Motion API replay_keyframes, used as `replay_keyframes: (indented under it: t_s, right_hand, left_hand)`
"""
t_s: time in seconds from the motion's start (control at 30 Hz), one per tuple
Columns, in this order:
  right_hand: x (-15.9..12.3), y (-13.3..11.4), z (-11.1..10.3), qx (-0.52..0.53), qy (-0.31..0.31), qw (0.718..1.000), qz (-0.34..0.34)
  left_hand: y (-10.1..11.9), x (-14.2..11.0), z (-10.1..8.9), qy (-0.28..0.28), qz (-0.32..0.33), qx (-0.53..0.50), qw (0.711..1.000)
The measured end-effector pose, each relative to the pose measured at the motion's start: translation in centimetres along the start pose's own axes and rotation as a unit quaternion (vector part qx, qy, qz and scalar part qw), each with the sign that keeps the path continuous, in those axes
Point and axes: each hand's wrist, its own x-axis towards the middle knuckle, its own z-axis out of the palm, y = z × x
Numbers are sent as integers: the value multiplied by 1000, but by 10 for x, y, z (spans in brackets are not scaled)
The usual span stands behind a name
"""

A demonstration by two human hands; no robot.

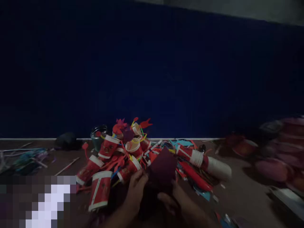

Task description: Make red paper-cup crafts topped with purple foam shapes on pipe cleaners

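Note:
A dark purple sheet, paper-like with a pointed top corner (pixel 163 166), stands tilted between my two hands at the bottom centre. My left hand (pixel 137 186) is closed on its left edge, thumb and fingers pressed together. On the other side my right hand (pixel 172 198) grips the lower right part, with some fingers hidden behind the sheet. Just left of my hands lies a heap of red paper cups (pixel 102 190) with white rims, colored strips and red cut-out pieces. The area below the sheet is too dark to make out.
A dark blue wall (pixel 152 69) rises behind the floor. A glass jar (pixel 98 139) stands behind the cups. To the right lie a stack of white cups (pixel 218 167) and a long red item (pixel 197 175). Blurred reddish bundles (pixel 273 167) sit far right; thin strips (pixel 28 158) lie left.

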Motion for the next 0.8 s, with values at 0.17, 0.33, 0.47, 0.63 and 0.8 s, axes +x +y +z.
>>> replay_keyframes:
  t_s: [0.17,0.33,0.47,0.63,0.8]
  right_hand:
    - [5,1,-2,4,-17,1000,10]
    - [2,-14,-6,-26,-54,997,47]
    - [0,-22,-8,-36,-53,997,35]
    - [6,-12,-13,-51,-84,994,43]
    - [4,-19,-16,-70,-100,992,24]
  left_hand:
    - [6,-1,3,-6,2,-20,1000]
    - [11,-2,5,-68,-15,-48,996]
    - [10,-2,4,-82,-26,-67,994]
    - [4,1,-1,-84,-27,-68,994]
    - [2,3,-3,-92,-23,-59,994]
